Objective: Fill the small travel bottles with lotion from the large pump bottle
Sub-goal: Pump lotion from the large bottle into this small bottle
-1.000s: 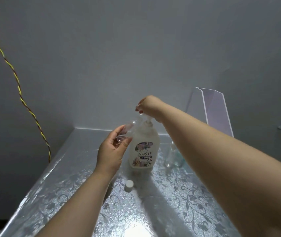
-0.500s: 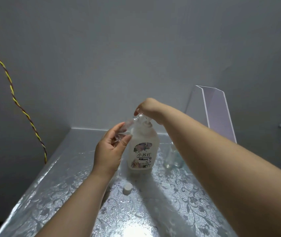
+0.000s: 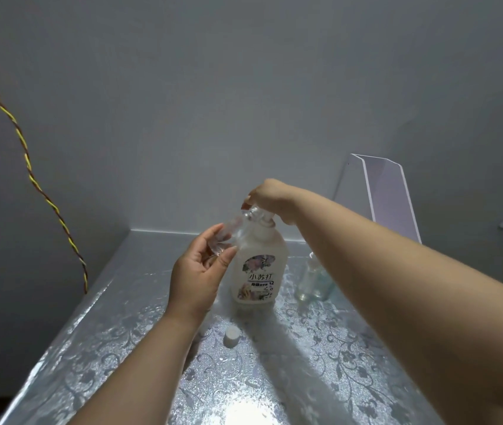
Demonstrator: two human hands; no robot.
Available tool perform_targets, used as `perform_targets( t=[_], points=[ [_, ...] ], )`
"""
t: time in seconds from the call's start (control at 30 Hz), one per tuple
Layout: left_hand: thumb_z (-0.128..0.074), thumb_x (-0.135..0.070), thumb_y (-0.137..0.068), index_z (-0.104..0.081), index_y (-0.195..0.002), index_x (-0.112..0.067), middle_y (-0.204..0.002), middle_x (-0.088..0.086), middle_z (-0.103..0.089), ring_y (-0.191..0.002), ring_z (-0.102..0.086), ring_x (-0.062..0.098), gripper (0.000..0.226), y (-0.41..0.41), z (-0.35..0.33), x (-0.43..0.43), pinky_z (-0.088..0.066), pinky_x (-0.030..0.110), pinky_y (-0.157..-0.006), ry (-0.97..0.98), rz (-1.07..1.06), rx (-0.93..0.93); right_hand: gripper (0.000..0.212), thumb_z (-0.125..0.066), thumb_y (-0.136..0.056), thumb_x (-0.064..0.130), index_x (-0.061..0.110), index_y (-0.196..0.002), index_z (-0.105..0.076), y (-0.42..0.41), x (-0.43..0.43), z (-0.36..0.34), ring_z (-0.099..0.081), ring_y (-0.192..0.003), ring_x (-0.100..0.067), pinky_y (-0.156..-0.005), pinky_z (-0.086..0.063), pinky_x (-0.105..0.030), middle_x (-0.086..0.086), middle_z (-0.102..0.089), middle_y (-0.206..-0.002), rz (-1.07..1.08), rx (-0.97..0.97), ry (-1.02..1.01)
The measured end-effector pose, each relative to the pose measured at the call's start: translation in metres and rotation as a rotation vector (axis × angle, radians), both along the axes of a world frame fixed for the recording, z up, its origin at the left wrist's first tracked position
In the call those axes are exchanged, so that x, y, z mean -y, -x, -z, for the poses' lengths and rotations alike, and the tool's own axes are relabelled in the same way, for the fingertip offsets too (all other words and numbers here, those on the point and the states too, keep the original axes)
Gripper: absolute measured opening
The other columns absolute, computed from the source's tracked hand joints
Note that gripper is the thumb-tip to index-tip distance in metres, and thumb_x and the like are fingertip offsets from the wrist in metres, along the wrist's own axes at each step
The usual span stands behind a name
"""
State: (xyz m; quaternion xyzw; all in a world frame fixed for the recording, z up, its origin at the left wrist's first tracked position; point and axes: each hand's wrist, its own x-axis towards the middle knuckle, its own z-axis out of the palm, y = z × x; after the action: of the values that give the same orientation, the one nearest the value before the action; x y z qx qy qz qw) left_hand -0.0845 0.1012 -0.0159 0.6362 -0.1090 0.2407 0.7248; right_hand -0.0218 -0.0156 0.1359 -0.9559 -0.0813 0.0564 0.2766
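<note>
The large pump bottle (image 3: 257, 271) stands upright on the table (image 3: 115, 357), near the far edge and about midway between the left and right edges. The right hand (image 3: 271, 197) rests on top of its pump head. Its fingers are curled downward over the head and pressed together, but the fingertips are mostly hidden behind the knuckles, so I cannot tell how firmly they grip.

The left hand (image 3: 196, 277) holds a small clear travel bottle (image 3: 228, 233) in the air, just beside the left shoulder of the pump bottle. The thumb and the curled fingers pinch the bottom end of this small bottle. It is tilted, with its open mouth pointing up toward the pump spout, very close to it; whether they touch I cannot tell.

Another clear small bottle (image 3: 311, 282) stands on the surface just to the right of the pump bottle, partly covered by the right forearm. A white cap (image 3: 232, 335) lies on the surface in front of the pump bottle, toward the near edge, close to the left wrist but apart from it.

A wide stretch of the patterned silver surface runs from the left forearm to the left edge, and another one from the cap to the near edge between the two forearms. Near the far right corner a clear plastic stand (image 3: 388, 194) leans by the wall. Beyond the left edge a twisted yellow and brown cable (image 3: 29, 170) hangs down along the wall toward the far left corner.
</note>
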Motion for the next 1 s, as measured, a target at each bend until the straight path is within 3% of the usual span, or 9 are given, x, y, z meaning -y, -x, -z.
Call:
perform_targets(
  t=[0.1, 0.23, 0.33, 0.4, 0.47, 0.7, 0.77, 0.87, 1.0],
  points=[
    [-0.069, -0.03, -0.075, -0.058, -0.12, -0.03, -0.115, -0.01, -0.069, -0.109, -0.065, 0.004, 0.047, 0.002, -0.002, 0.0, -0.051, 0.02, -0.09, 0.013, 0.007, 0.013, 0.031, -0.044, -0.097, 0.008, 0.0, -0.122, -0.062, 0.001, -0.001, -0.003, -0.046, -0.057, -0.015, -0.052, -0.034, -0.02, -0.01, -0.058, -0.087, 0.004, -0.01, -0.023],
    [-0.069, -0.027, -0.074, -0.058, -0.118, -0.026, -0.112, -0.01, -0.07, -0.106, -0.066, 0.003, 0.046, 0.001, -0.003, 0.0, -0.051, 0.018, -0.088, 0.038, 0.015, 0.013, 0.034, -0.053, -0.094, 0.012, -0.001, -0.126, -0.057, -0.005, -0.002, 0.001, -0.044, -0.056, -0.01, -0.057, -0.042, -0.022, -0.009, -0.052, -0.095, 0.032, 0.003, -0.041],
    [-0.069, -0.025, -0.073, -0.059, -0.116, -0.028, -0.113, -0.009, -0.07, -0.108, -0.066, 0.006, 0.044, -0.002, 0.0, -0.001, -0.051, 0.019, -0.089, 0.049, 0.02, 0.005, 0.034, -0.053, -0.093, 0.009, -0.002, -0.126, -0.058, -0.01, -0.002, 0.009, -0.05, -0.074, -0.018, -0.075, -0.039, -0.025, -0.009, -0.056, -0.099, 0.043, -0.008, -0.074],
    [-0.07, -0.025, -0.073, -0.06, -0.116, -0.028, -0.115, -0.006, -0.07, -0.109, -0.065, 0.007, 0.045, -0.001, 0.003, -0.001, -0.051, 0.021, -0.091, 0.059, 0.03, -0.006, 0.034, -0.055, -0.091, 0.008, -0.001, -0.124, -0.06, -0.013, -0.001, 0.015, -0.048, -0.088, -0.018, -0.078, -0.039, -0.026, -0.015, -0.063, -0.115, 0.05, -0.013, -0.093],
    [-0.07, -0.024, -0.072, -0.06, -0.116, -0.027, -0.115, -0.006, -0.07, -0.108, -0.066, 0.007, 0.045, -0.001, 0.004, -0.001, -0.051, 0.02, -0.089, 0.077, 0.038, -0.009, 0.034, -0.057, -0.09, 0.009, 0.0, -0.123, -0.062, -0.014, -0.001, 0.017, -0.047, -0.09, -0.017, -0.079, -0.04, -0.027, -0.017, -0.061, -0.127, 0.058, -0.015, -0.118],
    [-0.069, -0.023, -0.073, -0.06, -0.115, -0.027, -0.11, -0.01, -0.071, -0.105, -0.066, 0.004, 0.043, 0.002, -0.002, 0.001, -0.05, 0.015, -0.085, 0.091, 0.035, 0.011, 0.03, -0.048, -0.096, 0.015, 0.004, -0.118, -0.065, -0.004, 0.004, 0.003, -0.055, -0.099, -0.027, -0.078, -0.037, -0.029, -0.014, -0.058, -0.129, 0.002, -0.028, -0.137],
    [-0.069, -0.023, -0.073, -0.061, -0.114, -0.029, -0.108, -0.012, -0.072, -0.104, -0.067, 0.003, 0.043, 0.003, -0.003, 0.002, -0.05, 0.014, -0.084, 0.089, 0.034, 0.016, 0.03, -0.047, -0.096, 0.014, 0.003, -0.117, -0.065, -0.005, 0.006, 0.003, -0.054, -0.1, -0.027, -0.082, -0.041, -0.032, -0.015, -0.058, -0.13, 0.003, -0.023, -0.148],
    [-0.069, -0.023, -0.073, -0.061, -0.113, -0.029, -0.107, -0.012, -0.072, -0.104, -0.067, 0.004, 0.041, 0.002, -0.002, 0.003, -0.05, 0.015, -0.084, 0.09, 0.03, 0.015, 0.03, -0.047, -0.097, 0.009, 0.0, -0.122, -0.063, -0.008, 0.004, 0.006, -0.055, -0.12, -0.031, -0.095, -0.046, -0.036, -0.016, -0.057, -0.132, 0.015, -0.025, -0.132],
    [-0.07, -0.024, -0.073, -0.06, -0.116, -0.028, -0.113, -0.009, -0.071, -0.108, -0.066, 0.006, 0.044, 0.001, 0.002, 0.002, -0.05, 0.018, -0.087, 0.085, 0.029, -0.001, 0.033, -0.055, -0.092, 0.009, -0.001, -0.123, -0.061, -0.011, 0.0, 0.013, -0.056, -0.122, -0.031, -0.085, -0.046, -0.03, -0.018, -0.06, -0.129, 0.04, -0.007, -0.134]
  ],
)
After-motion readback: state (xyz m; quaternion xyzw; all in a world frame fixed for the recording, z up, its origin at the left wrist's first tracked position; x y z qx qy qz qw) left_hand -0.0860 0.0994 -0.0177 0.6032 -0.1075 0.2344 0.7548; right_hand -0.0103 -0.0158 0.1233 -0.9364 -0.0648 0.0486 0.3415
